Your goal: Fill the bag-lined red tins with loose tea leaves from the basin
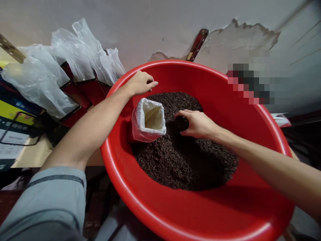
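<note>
A big red plastic basin (pixel 225 110) fills the view, holding a heap of dark loose tea leaves (pixel 180 160). A small red box lined with a clear plastic bag (pixel 148 120) stands open in the leaves at the heap's left edge. My left hand (pixel 140 83) rests on the basin's far left rim, fingers curled loosely, holding nothing that I can see. My right hand (pixel 197 124) is just right of the lined box, fingers closed around a handful of tea leaves.
Several red boxes lined with clear plastic bags (pixel 72 63) stand left of the basin, against a pale wall. Printed cartons (pixel 15 117) lie at the far left. A dark red stick (pixel 198 43) leans behind the basin. A blurred patch sits at the right.
</note>
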Available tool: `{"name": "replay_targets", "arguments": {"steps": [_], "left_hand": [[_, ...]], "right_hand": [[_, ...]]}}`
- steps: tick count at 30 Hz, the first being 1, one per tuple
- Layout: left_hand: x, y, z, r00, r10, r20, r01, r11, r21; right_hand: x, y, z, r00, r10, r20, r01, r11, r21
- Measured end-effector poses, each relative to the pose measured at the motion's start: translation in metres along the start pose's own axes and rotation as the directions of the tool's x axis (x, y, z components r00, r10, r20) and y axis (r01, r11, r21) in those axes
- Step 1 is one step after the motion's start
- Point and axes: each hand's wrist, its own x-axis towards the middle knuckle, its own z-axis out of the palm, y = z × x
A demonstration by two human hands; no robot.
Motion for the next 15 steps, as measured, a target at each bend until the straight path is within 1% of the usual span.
{"name": "replay_targets", "arguments": {"steps": [4, 8, 12, 15], "left_hand": [[0.002, -0.004, 0.001, 1.000, 0.001, -0.012, 0.000, 1.000, 0.007], [0.004, -0.009, 0.002, 1.000, 0.009, -0.005, -0.009, 1.000, -0.003], [0.004, -0.014, 0.002, 1.000, -0.013, 0.006, 0.013, 1.000, 0.001], [0.003, -0.018, 0.001, 1.000, -0.024, -0.008, 0.024, 1.000, 0.010]], "right_hand": [[0.002, -0.005, -0.031, 0.994, -0.002, -0.106, 0.014, 0.993, 0.114], [0.004, -0.019, -0.061, 0.978, -0.073, -0.196, 0.111, 0.976, 0.188], [0.010, -0.043, -0.081, 0.946, -0.204, -0.251, 0.249, 0.955, 0.161], [0.019, -0.062, -0.087, 0.926, -0.288, -0.245, 0.312, 0.948, 0.064]]}}
